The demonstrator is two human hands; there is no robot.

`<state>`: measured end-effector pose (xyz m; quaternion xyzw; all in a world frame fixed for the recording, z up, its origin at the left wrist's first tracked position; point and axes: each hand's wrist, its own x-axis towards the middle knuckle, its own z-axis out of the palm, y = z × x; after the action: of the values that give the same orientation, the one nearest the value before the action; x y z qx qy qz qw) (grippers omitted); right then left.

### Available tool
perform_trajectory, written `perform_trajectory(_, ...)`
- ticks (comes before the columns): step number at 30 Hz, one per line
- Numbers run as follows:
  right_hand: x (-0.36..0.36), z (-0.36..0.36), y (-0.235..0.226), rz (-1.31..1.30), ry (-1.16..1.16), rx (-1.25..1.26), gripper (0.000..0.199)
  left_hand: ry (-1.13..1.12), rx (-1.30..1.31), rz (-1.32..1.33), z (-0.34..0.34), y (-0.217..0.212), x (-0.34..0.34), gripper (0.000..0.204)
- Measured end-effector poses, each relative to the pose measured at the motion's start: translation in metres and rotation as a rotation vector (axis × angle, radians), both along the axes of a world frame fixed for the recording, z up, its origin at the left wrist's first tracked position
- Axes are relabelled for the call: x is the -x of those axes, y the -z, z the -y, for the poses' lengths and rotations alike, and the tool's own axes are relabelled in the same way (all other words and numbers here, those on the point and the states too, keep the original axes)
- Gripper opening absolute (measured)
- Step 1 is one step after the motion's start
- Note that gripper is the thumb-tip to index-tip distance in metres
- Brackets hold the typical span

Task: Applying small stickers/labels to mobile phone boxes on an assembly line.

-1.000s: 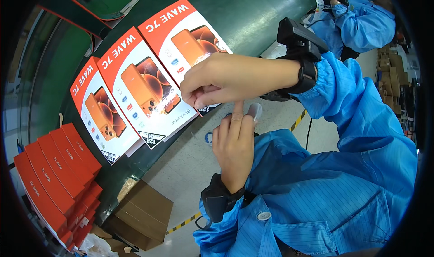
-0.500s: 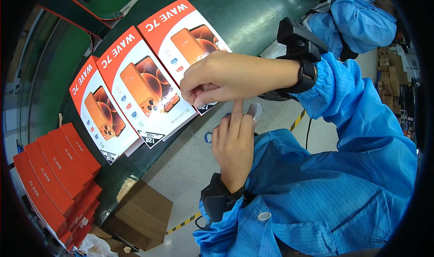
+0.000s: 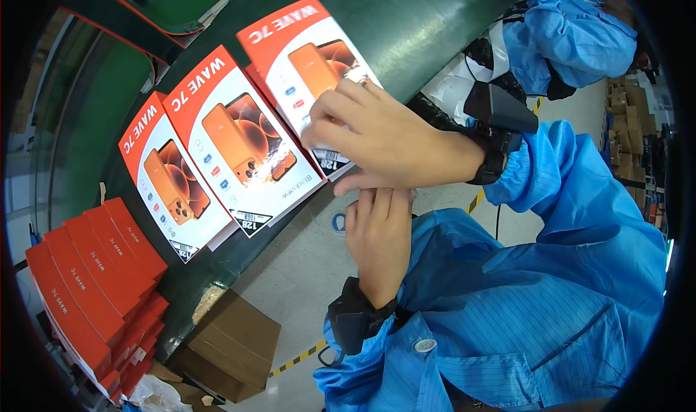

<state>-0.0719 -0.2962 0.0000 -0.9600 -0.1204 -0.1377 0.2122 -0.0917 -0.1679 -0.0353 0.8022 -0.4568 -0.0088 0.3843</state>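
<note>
Right hand [image 3: 391,133]: reached in over the near end of the rightmost phone box [image 3: 312,67], back of hand uppermost. Fingers bent, their tips at the box's lower left part; thumb stretched out apart from them, beyond the near edge. Palm side hidden; could not tell whether the fingers pinched anything or only rested on the card.

Left hand [image 3: 380,238]: back showing, just off the table edge, fingers extended and lying close together. Tips ran up to the right thumb and partly under it; contact there uncertain. Thumb mostly hidden, so the grip could not be judged.

Rightmost box lay face up on the green table [image 3: 391,27], directly under the right fingers and ahead of the left hand. A red edge showed along its left side. Middle phone box [image 3: 243,140] lay just left of the right fingertips, also face up, glare on its printed phone. Left phone box [image 3: 174,176] sat against it, farther from both hands.

Well apart at lower left: stacked red boxes [image 3: 94,260]. Brown carton [image 3: 228,339] stood below the table edge. A co-worker in blue [image 3: 580,42] was at upper right.
</note>
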Motion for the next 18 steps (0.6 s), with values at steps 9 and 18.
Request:
perform_trajectory(9,-0.02,0.011,0.003,0.146,0.088,0.014,0.052,0.021,-0.051,-0.103,-0.006,-0.015,-0.008,0.01)
perform_trajectory(18,-0.018,0.043,0.011,0.196,0.439,-0.272,0.043,-0.388,0.239,-0.352,-0.07,-0.046,-0.062,0.021)
